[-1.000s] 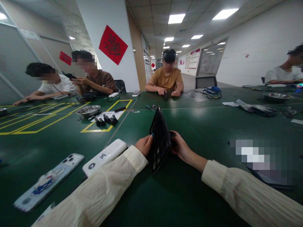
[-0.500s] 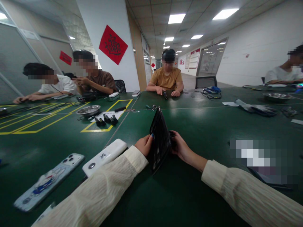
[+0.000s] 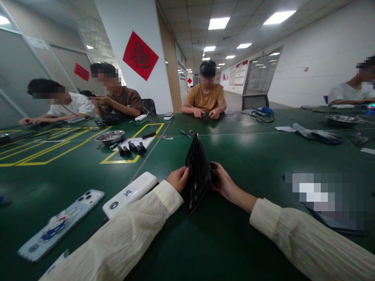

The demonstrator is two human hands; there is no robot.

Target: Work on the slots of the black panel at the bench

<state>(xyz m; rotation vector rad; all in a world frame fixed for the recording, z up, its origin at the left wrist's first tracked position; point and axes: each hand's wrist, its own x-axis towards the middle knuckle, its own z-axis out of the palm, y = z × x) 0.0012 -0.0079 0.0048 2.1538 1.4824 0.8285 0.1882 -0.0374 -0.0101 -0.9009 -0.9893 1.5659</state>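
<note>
In the middle of the head view, a flat black panel [image 3: 197, 175] stands on edge, tilted, above the green table. Its near face shows ridges or compartments; what kind of thing it is I cannot tell. My left hand [image 3: 177, 178] is closed on its left side, the thumb pressed on the near face. At the right edge, my right hand [image 3: 222, 180] is closed with fingers curled round a small dark part behind the panel. Whether that part belongs to the panel is hidden. A white power bank [image 3: 130, 195] lies beside my left forearm.
Left of it rests a phone in a patterned case [image 3: 61, 224]. Several black cylindrical parts [image 3: 131, 148] stand on paper near a metal bowl [image 3: 110, 136]. Pliers [image 3: 186, 133] lie beyond the panel. Gloves [image 3: 316, 134] and a blurred-out flat item [image 3: 322, 203] are rightward. People sit around the table.
Little differs. The panel and both my hands hold nearly the same place, the panel turned very slightly. Across the table, a person's hand has shifted a little inward.
</note>
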